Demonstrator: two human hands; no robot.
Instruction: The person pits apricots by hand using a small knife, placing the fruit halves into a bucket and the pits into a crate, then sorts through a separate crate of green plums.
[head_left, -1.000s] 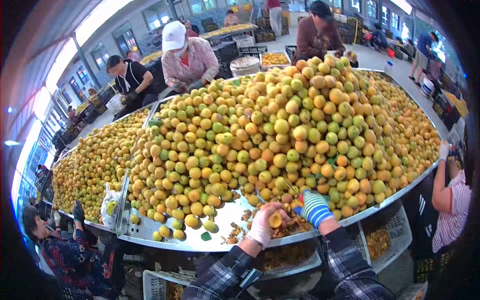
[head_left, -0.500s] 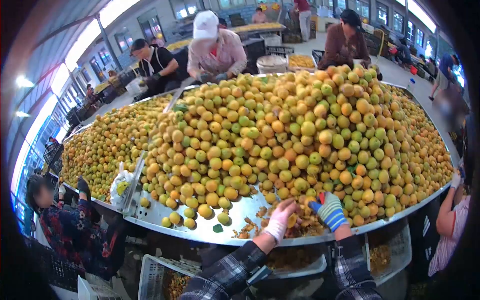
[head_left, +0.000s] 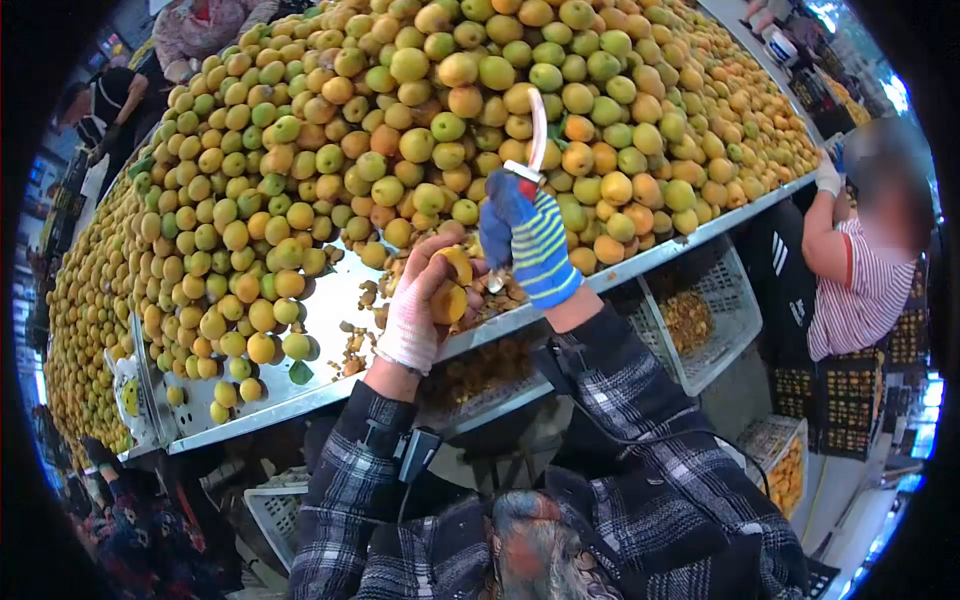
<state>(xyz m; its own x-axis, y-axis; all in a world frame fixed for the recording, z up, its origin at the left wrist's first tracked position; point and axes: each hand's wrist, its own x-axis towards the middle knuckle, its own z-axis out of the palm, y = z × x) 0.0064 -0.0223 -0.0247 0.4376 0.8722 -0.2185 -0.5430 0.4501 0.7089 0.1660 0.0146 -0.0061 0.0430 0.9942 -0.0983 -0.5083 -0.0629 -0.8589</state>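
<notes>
At mid-frame the left hand [head_left: 418, 310] curls around a split apricot [head_left: 447, 292]; the right hand [head_left: 530, 245] fists a pale tool [head_left: 537, 125], its long axis upright, tip toward the top edge.

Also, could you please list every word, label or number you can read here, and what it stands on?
No text can be read here.
White bag at the table's edge: yellow print, too blurred to read.
Left hand, its fruit, right hand and its tool: no lettering.

Steel table [head_left: 330, 310] under heaped apricots [head_left: 420, 110]
</notes>
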